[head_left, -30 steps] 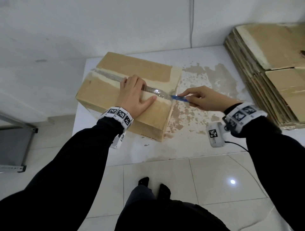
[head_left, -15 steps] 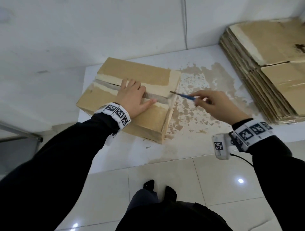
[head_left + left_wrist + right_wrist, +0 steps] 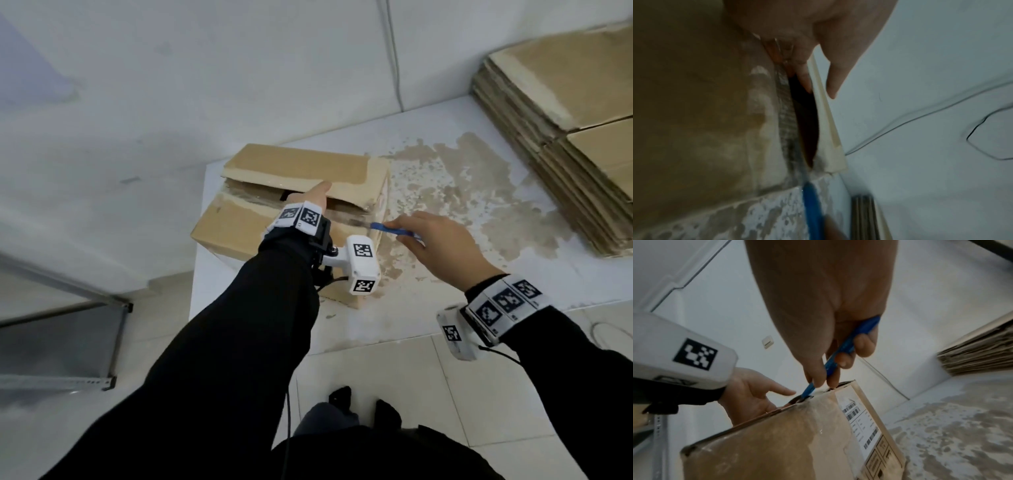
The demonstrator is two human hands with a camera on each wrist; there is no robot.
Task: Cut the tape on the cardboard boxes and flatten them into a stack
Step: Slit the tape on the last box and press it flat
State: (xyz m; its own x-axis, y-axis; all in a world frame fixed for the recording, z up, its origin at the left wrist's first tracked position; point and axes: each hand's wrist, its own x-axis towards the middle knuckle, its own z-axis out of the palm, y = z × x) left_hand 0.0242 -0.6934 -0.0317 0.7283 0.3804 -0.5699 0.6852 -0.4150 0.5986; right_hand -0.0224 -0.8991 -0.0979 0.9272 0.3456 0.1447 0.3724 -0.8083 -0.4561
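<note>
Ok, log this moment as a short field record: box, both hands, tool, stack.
box: cardboard box on the white table, top seam gaping
left hand: left hand has fingers in the seam, thumb over the far flap
right hand: right hand grips the blue cutter
tool: tip at the seam's near end
stack: flattened boxes, table's far right
</note>
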